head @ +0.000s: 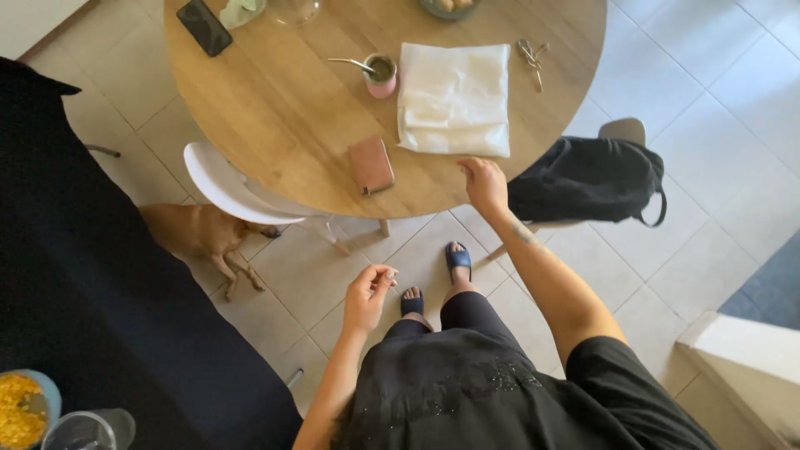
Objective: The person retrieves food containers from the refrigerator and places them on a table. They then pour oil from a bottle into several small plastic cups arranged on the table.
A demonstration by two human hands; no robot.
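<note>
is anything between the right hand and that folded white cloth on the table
Nothing visible. The right hand hovers at the table edge just below the folded white cloth, with only bare wood between them. The pink wallet lies off to the side.

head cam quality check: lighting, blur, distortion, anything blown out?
Head view: soft, even daylight, faint shadows under the round table; wide-angle lens bends the table rim and floor tiles; the folded white cloth is near overexposed, creases faint; left hand and right hand fairly sharp; dark sofa loses detail.
</note>
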